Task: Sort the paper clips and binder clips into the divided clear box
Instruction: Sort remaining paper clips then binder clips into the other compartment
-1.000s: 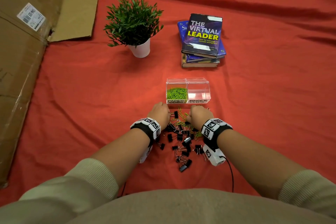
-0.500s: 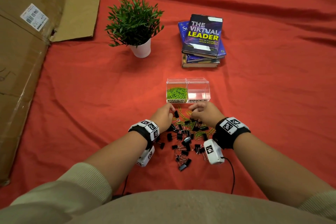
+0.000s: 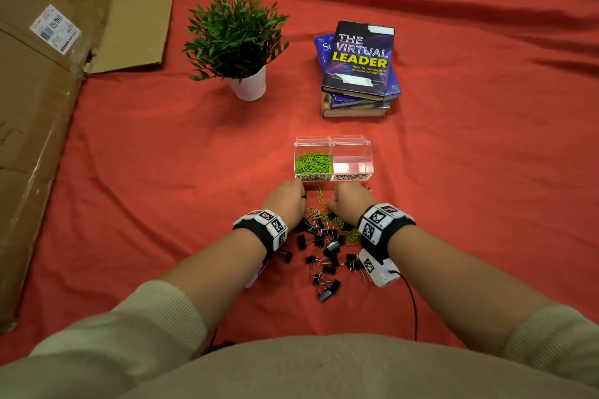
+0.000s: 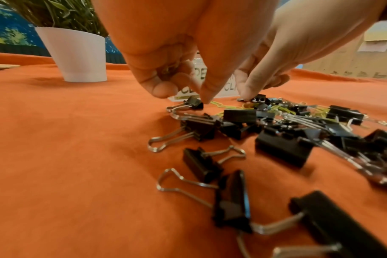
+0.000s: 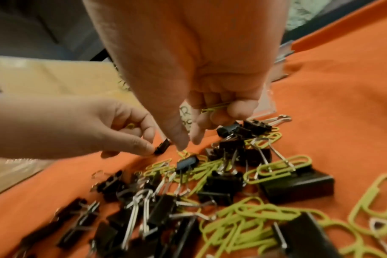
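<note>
The divided clear box point(image 3: 369, 159) stands on the red cloth; its left half holds green paper clips point(image 3: 313, 162) and its right half, labelled BINDER CLIPS, shows nothing inside. Just in front lies a mixed pile of black binder clips point(image 3: 325, 251) and green paper clips point(image 5: 250, 216). My left hand point(image 3: 285, 202) hovers at the pile's far left with a green clip point(image 5: 130, 125) in its curled fingers, thumb and forefinger at a small black binder clip point(image 4: 194, 103). My right hand point(image 5: 188, 143) grips green paper clips point(image 5: 214, 107) while its thumb and forefinger reach down to another point(image 5: 183, 152).
A potted plant point(image 3: 248, 84) stands at the back left and a stack of books point(image 3: 358, 68) at the back right. Flattened cardboard point(image 3: 39, 126) lies along the left side. A black cable point(image 3: 413, 308) trails from my right wrist.
My right wrist swung out to the right half a second ago and has come back in. Both hands stay at the pile's far end, just before the box.
</note>
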{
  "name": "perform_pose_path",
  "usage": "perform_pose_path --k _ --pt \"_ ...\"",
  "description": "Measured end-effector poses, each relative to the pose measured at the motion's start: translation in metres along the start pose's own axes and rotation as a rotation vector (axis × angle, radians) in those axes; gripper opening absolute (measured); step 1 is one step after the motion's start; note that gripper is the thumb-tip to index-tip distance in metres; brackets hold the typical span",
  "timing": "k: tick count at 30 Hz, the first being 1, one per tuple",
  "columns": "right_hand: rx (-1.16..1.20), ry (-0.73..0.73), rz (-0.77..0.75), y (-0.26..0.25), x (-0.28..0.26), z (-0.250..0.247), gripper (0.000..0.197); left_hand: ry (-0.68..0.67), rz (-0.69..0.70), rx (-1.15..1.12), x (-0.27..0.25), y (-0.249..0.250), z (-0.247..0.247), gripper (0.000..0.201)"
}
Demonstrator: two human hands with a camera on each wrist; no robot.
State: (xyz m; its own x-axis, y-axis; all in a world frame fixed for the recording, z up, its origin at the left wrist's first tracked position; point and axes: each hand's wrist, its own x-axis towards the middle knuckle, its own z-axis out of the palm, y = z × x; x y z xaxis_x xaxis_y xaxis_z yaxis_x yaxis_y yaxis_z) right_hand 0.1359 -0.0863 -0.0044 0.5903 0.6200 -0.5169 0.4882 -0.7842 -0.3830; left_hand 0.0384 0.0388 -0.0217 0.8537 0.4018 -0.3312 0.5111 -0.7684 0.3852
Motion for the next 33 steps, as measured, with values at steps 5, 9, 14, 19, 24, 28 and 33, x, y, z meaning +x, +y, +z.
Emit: perform_pose_path --k 5,9,14,19,24,28,33 --pt "-0.267 -0.005 -0.031 -0.005 -0.001 0.011 0.013 -0.081 0.080 0.119 -0.004 0.005 0.008 0.020" --pt "-0.322 -0.045 -0.042 -0.008 -0.003 0.016 0.023 -0.102 0.088 0.137 -0.004 0.009 0.012 0.024" --pt "-0.333 -0.067 -0.057 -0.006 -0.005 0.017 0.035 -0.164 0.055 0.092 -0.001 0.011 0.011 0.023" --pt "-0.175 -0.077 -0.084 -0.002 -0.009 0.011 0.016 -0.113 0.055 -0.154 -0.005 0.013 0.007 0.009" --pt "0.371 0.000 0.037 0.023 -0.009 -0.002 0.007 -0.109 0.018 -0.352 -0.004 0.013 -0.004 0.007" --pt "0.635 -0.050 0.130 0.032 -0.009 -0.009 0.014 -0.154 0.027 -0.343 0.001 0.016 -0.002 0.016" --pt "0.244 0.027 0.003 0.020 -0.009 0.001 0.013 -0.159 0.063 -0.128 0.003 0.027 0.005 0.017"
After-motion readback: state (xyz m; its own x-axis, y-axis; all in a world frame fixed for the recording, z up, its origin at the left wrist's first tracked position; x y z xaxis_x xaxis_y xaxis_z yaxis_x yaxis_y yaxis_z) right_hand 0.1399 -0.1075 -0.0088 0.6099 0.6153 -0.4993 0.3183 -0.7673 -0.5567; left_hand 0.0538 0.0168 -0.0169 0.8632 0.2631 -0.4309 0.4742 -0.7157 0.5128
